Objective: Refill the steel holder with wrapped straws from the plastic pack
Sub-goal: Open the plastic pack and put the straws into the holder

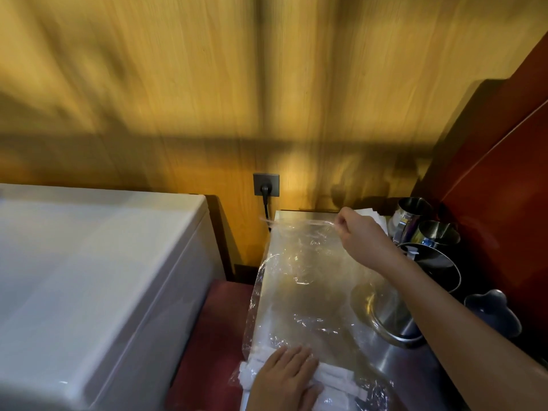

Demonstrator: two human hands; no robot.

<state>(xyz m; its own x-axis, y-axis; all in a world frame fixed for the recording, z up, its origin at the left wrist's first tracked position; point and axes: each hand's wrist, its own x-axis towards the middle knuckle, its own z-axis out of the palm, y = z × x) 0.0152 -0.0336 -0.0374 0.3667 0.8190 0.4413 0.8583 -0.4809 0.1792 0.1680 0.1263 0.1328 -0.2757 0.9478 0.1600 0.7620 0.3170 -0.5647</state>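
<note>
Straws [332, 378], wrapped in white paper, are lying bunched at the near end of one clear plastic pack [305, 280]; exact count cannot be told. Left hand [284, 378] is pressing flat, fingers spread, on that bundle through the film. Right hand [360, 232] is pinching the pack's far open edge, fingers pressed together. Pack is stretching along one steel counter [394, 378]. Steel holder [385, 315] is standing just beside it, touching the film, with three more steel cups [439, 235] behind.

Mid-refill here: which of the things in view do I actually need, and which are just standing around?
In the job: plastic pack; wrapped straws; steel holder; left hand; right hand.

Standing around: white appliance; wall socket; other steel cups; counter.
</note>
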